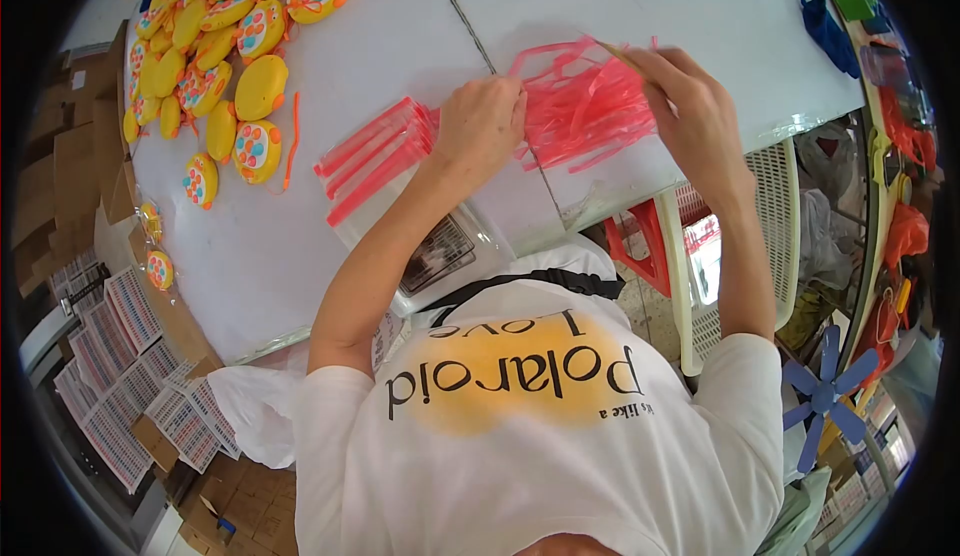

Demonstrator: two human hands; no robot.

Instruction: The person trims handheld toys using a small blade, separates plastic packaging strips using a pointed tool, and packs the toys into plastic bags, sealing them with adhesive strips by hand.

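My left hand (482, 128) is closed, knuckles up, at the left end of a tangle of pink plastic strips (590, 106) on the table. One strip loops up from beside its fingers; what it grips inside is hidden. My right hand (690, 96) is closed at the right side of the tangle, pinching a thin, pointed yellowish piece (622, 56) whose kind I cannot make out. Left of my left hand lies a stack of clear plastic bags with pink-red edges (375, 151). Nearer my body is a clear bag with a dark printed panel (440, 256).
Yellow oval toys with coloured dots (262, 86) are heaped at the table's (370, 36) far left. A cream plastic basket (785, 216) and a red stool (645, 246) stand below its right edge. A blue fan (825, 396) is at lower right, cardboard boxes (75, 166) at left.
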